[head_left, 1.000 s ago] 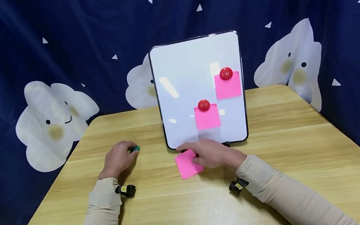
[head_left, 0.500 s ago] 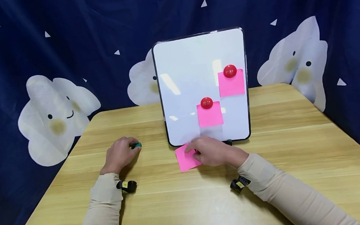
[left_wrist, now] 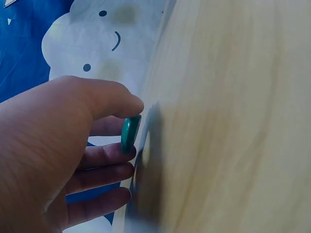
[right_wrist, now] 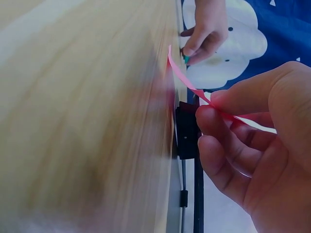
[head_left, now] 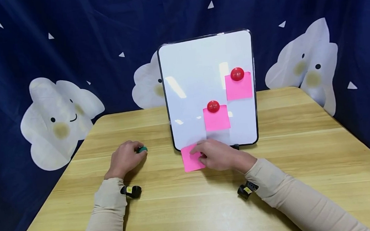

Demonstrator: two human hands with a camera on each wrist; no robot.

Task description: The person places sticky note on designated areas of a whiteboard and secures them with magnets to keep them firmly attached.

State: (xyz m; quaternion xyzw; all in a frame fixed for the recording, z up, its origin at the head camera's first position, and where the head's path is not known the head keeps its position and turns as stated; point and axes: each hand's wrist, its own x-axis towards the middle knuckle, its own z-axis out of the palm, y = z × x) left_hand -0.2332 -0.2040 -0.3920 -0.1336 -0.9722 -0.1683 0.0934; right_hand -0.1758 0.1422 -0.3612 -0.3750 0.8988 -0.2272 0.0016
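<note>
My left hand (head_left: 124,158) pinches a small round green magnet (left_wrist: 129,133) between thumb and fingertips, close over the table on the left. Thumb and fingers of my right hand (head_left: 220,155) pinch a pink sticky note (head_left: 190,160) by its right side, in front of the whiteboard's lower edge. Seen from the right wrist, that note (right_wrist: 181,75) is curved and its far end reaches toward the table. Upright on the table stands the whiteboard (head_left: 188,73). Two more pink notes hang on it, each under a red magnet: one upper right (head_left: 238,87), one lower middle (head_left: 217,120).
The wooden table (head_left: 165,208) extends around both hands. A black support (right_wrist: 187,130) shows at the board's foot in the right wrist view. Behind the table hangs a dark blue curtain (head_left: 97,36) with cloud faces. Each wrist wears a black strap camera.
The right forefinger, stretched out earlier, has come down onto the pink note, and the note has straightened and shifted slightly toward the board. The left hand keeps its green magnet. The head view has shifted slightly.
</note>
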